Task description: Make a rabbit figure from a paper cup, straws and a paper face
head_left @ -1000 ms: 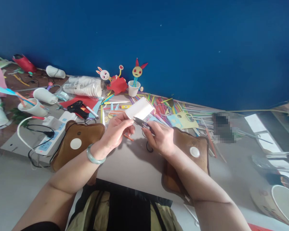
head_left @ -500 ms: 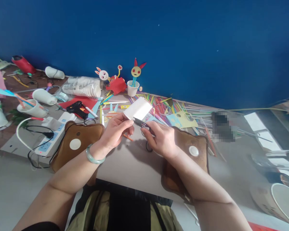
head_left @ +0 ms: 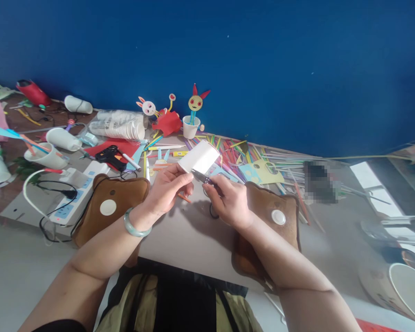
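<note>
My left hand [head_left: 173, 185] is closed on the end of a white paper cup [head_left: 199, 157], which lies on its side in the air above the table. My right hand [head_left: 229, 199] is wrapped round small dark scissors [head_left: 204, 178], their blades pointing left. The blade tips are at the near rim of the cup, close to my left thumb. Most of the handles is hidden in my palm. Whether the blades touch the cup, I cannot tell.
Brown padded cushions [head_left: 107, 210] lie under both forearms. On the left are a power strip [head_left: 74, 198], a black glue gun [head_left: 111, 157] and stacked paper cups [head_left: 119, 129]. Coloured sticks [head_left: 230, 154] and two rabbit figures [head_left: 195, 103] stand or lie along the blue wall.
My right hand has shifted very slightly left, and the scissor blades have tilted a little. The left hand and the cup are almost unmoved.
</note>
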Available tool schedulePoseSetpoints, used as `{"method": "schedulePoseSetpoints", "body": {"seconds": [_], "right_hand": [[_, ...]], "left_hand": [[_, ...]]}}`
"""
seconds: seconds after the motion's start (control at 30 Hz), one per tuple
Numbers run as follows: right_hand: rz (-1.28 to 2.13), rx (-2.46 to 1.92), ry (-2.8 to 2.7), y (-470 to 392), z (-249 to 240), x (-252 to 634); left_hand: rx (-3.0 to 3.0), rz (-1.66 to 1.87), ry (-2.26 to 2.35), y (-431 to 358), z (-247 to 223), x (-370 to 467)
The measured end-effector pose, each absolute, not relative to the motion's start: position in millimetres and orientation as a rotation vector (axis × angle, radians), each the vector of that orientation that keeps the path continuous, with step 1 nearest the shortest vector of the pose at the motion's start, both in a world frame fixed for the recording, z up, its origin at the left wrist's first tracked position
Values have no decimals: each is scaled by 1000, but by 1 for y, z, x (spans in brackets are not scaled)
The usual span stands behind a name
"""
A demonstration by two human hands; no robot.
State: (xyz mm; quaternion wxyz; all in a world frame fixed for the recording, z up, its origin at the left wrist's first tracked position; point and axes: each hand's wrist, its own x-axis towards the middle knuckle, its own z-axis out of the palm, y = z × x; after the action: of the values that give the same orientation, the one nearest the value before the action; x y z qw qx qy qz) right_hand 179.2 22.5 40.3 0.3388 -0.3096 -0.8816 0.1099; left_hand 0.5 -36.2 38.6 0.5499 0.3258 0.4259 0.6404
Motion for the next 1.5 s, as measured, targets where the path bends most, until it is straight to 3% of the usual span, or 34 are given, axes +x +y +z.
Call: {"method": "schedulePoseSetpoints", "body": {"seconds": [0.5, 0.73, 0.93, 1.33, 1.5], "right_hand": [[607, -812, -2119, 24, 34, 177], [491, -808, -1748, 37, 12, 185], [385, -806, -1749, 43, 20, 180], [699, -844, -1807, 45, 24, 173], [535, -797, -1754, 54, 20, 176]], "left_hand": [[782, 1576, 1038, -34, 40, 1], [717, 1585, 1072, -30, 36, -1], [803, 1557, 1192, -30, 29, -1], [909, 1359, 1229, -30, 30, -4], [659, 1318, 1130, -29, 31, 0]]}}
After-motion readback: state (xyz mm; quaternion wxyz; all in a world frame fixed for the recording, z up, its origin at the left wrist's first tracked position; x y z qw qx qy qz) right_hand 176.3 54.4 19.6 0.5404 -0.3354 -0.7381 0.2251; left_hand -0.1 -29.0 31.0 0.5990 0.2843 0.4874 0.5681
